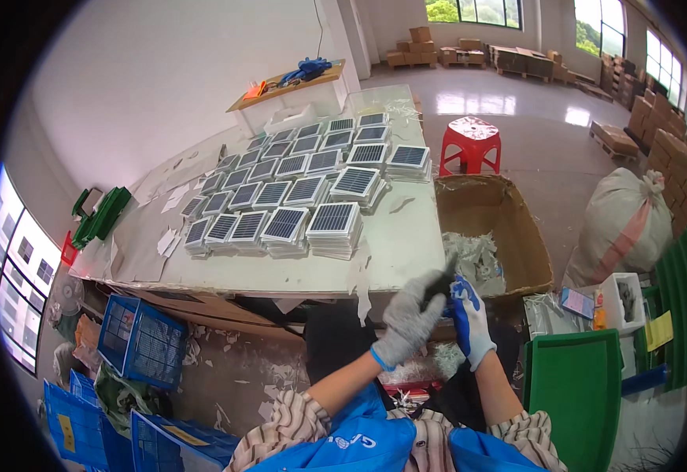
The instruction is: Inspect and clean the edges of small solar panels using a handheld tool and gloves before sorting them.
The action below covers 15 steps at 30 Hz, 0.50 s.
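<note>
My left hand [409,318], in a grey knit glove, is curled near the table's front right corner. A dark, narrow shape [443,281] shows at its fingertips; I cannot tell whether it is a held thing or the glove's dark coating. Close beside it, my right hand [471,321] wears a white glove with blue coating, its fingers bent together. What lies between the two hands is hidden. Just beyond them stands an open cardboard box [536,244] with whitish scraps [481,263] inside. Small solar panels [333,220] with white borders lie in several stacks on the table [280,277].
A red stool [471,141] stands behind the box. At right are a green tray [572,393], a phone [576,302], a white foam box [624,299] and a stuffed sack [627,212]. Blue crates [143,342] stand at left. Scraps litter the floor; a strip [361,291] hangs off the table.
</note>
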Each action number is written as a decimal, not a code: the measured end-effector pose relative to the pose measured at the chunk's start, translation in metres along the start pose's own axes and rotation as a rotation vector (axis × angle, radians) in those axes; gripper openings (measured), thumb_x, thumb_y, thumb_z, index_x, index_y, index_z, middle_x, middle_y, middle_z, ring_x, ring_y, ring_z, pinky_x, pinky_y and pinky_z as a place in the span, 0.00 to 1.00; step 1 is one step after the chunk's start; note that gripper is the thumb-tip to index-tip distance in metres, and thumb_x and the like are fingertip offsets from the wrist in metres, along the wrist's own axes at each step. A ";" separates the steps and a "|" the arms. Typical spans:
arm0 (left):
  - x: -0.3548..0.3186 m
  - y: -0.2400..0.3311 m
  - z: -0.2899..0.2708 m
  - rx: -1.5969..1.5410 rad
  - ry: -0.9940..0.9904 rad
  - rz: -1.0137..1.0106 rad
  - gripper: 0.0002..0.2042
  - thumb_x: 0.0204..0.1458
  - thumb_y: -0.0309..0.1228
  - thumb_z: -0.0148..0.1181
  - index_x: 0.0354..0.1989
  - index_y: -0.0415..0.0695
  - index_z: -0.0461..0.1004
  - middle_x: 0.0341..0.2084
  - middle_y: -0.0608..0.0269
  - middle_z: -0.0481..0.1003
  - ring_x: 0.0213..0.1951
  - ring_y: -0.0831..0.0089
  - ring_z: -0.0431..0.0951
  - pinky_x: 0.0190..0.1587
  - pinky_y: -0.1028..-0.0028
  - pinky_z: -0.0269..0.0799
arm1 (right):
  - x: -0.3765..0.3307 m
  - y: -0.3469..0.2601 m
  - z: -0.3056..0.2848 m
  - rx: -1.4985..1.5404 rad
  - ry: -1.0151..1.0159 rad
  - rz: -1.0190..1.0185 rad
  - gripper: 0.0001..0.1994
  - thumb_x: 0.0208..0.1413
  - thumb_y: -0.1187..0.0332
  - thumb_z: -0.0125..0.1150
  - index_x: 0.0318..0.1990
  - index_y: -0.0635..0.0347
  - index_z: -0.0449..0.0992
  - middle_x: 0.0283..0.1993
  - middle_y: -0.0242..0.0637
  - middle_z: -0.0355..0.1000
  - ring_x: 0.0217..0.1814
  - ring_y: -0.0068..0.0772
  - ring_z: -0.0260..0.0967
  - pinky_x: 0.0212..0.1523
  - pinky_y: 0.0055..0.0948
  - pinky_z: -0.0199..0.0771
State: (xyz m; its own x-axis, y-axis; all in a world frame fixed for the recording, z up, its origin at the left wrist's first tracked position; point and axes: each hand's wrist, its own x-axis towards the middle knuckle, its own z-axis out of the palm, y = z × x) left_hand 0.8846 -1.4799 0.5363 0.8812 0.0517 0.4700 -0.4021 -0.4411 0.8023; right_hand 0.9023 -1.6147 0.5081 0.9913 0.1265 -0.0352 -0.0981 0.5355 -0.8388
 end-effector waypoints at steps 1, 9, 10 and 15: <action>-0.001 0.007 0.002 0.042 -0.027 0.110 0.19 0.50 0.29 0.59 0.52 0.41 0.70 0.42 0.51 0.74 0.43 0.64 0.77 0.47 0.71 0.71 | 0.004 0.000 0.001 -0.002 0.003 0.009 0.18 0.61 0.64 0.54 0.55 0.64 0.69 0.50 0.37 0.70 0.47 0.24 0.68 0.52 0.24 0.66; 0.039 -0.004 -0.004 0.047 -0.196 0.006 0.16 0.51 0.32 0.61 0.49 0.43 0.73 0.41 0.55 0.74 0.43 0.64 0.77 0.46 0.71 0.73 | 0.075 -0.033 -0.014 0.180 0.056 -0.036 0.07 0.53 0.72 0.60 0.39 0.60 0.70 0.31 0.31 0.68 0.27 0.25 0.68 0.31 0.26 0.74; 0.045 -0.013 -0.007 0.017 -0.156 0.028 0.15 0.52 0.32 0.61 0.48 0.43 0.73 0.39 0.57 0.74 0.42 0.66 0.77 0.46 0.72 0.73 | 0.095 -0.040 -0.020 0.010 0.088 -0.060 0.09 0.52 0.71 0.61 0.39 0.60 0.70 0.30 0.31 0.67 0.24 0.23 0.66 0.26 0.25 0.73; 0.089 -0.046 -0.020 0.171 -0.158 -0.030 0.17 0.53 0.32 0.60 0.50 0.41 0.71 0.40 0.56 0.74 0.42 0.69 0.77 0.47 0.72 0.73 | 0.226 -0.059 -0.033 -0.564 0.077 -0.035 0.12 0.48 0.62 0.67 0.33 0.59 0.74 0.22 0.28 0.65 0.19 0.19 0.62 0.18 0.24 0.67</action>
State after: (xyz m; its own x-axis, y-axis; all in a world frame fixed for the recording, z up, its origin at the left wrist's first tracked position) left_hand 0.9764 -1.4366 0.5482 0.9254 -0.0682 0.3727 -0.3391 -0.5880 0.7344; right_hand 1.1353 -1.6453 0.5315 0.9987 0.0442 -0.0241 -0.0245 0.0070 -0.9997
